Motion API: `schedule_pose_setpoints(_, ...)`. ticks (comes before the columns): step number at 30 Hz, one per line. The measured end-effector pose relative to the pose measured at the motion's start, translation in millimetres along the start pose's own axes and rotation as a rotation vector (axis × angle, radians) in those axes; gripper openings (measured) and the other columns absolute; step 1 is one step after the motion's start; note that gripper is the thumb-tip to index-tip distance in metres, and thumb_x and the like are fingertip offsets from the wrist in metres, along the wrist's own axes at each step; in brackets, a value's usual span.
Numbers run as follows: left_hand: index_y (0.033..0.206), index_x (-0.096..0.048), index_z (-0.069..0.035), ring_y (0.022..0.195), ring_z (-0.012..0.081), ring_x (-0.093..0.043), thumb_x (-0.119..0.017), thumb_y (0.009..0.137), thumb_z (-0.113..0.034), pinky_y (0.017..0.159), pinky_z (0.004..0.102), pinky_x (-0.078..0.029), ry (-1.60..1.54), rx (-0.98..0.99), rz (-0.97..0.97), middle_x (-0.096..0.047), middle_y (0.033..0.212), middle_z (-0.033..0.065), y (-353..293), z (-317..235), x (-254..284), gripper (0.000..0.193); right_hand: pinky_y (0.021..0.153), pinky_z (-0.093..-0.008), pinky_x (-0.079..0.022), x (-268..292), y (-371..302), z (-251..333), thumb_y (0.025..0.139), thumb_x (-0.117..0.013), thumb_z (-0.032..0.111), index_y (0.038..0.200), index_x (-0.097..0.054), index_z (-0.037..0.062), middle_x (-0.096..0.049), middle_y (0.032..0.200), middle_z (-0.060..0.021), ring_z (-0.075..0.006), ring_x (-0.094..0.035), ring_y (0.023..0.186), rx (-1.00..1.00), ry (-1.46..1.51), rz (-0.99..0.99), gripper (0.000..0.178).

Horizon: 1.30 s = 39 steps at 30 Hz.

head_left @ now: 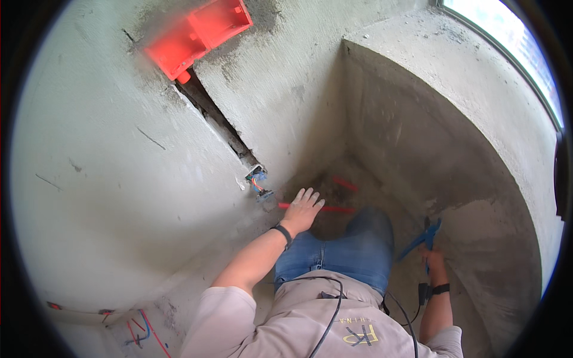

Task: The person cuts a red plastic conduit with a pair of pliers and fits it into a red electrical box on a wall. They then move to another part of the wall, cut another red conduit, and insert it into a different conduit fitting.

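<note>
My left hand (303, 210), fingers stretched and slightly apart, is over a thin red pipe (339, 209) that runs low in front of my knees. Whether the palm touches the pipe is hidden. On my right, my right hand (432, 258) is closed around a blue pipe cutter (429, 236) with its two long arms spread. Just left of my left hand, coloured wires (258, 184) stick out of a small opening at the lower end of a wall groove (215, 113).
A red double junction box (200, 37) is set in the wall at the groove's top. A shorter red pipe (345, 183) lies in the corner. A curved concrete wall (441, 137) closes off the right. Red and blue pipes (143, 331) lie at lower left. A black cable (334, 316) crosses my shirt.
</note>
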<state>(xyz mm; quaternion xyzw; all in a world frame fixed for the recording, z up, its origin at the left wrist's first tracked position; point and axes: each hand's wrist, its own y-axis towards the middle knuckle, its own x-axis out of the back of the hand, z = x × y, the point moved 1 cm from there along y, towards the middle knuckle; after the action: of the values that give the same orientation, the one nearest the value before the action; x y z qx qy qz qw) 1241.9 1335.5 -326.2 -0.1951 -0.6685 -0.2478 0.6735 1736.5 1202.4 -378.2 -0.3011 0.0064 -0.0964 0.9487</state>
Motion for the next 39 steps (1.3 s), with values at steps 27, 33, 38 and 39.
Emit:
schedule_pose_setpoints(27, 0.113, -0.070, -0.010, 0.107, 0.0337, -0.066, -0.047, 0.094, -0.021, 0.090, 0.0479, -0.052, -0.246, 0.271, 0.466, -0.068, 0.117, 0.0174, 69, -27, -277, 0.032, 0.076, -0.0462, -0.049, -55, -28, -299, 0.092, -0.055, 0.023, 0.108, -0.056, -0.0059, -0.063, 0.103, -0.0257, -0.0311, -0.059, 0.090, -0.108, -0.556, -0.276, 0.033)
schedule_pose_setpoints(33, 0.108, -0.064, -0.008, 0.099, 0.0317, -0.066, -0.059, 0.090, -0.022, 0.079, 0.0426, -0.055, -0.468, 0.295, 0.082, -0.067, 0.111, 0.0148, 53, -9, -51, 0.023, 0.071, -0.0434, -0.049, -90, -64, -145, 0.087, -0.062, 0.026, 0.098, -0.057, -0.0068, -0.065, 0.092, -0.0220, -0.0254, -0.060, 0.085, -0.180, -0.310, -0.180, 0.035)
schedule_pose_setpoints(38, 0.103, -0.060, -0.002, 0.089, 0.0266, -0.066, -0.064, 0.085, -0.002, 0.079, 0.0362, -0.054, -0.713, 0.405, -0.544, -0.066, 0.099, 0.0127, -15, 48, 165, 0.018, 0.070, -0.0399, -0.052, -49, 11, -207, 0.088, -0.064, 0.026, 0.102, -0.058, -0.0071, -0.066, 0.093, -0.0196, -0.0283, -0.064, 0.084, -0.004, -0.504, 0.004, 0.036)
schedule_pose_setpoints(39, 0.103, -0.060, -0.001, 0.086, 0.0232, -0.066, -0.064, 0.086, 0.000, 0.078, 0.0345, -0.054, -0.786, 0.429, -0.646, -0.066, 0.098, 0.0117, -29, 59, 194, 0.018, 0.070, -0.0399, -0.052, -47, 21, -194, 0.088, -0.064, 0.026, 0.102, -0.058, -0.0071, -0.066, 0.093, -0.0196, -0.0283, -0.064, 0.084, 0.020, -0.526, 0.001, 0.036)
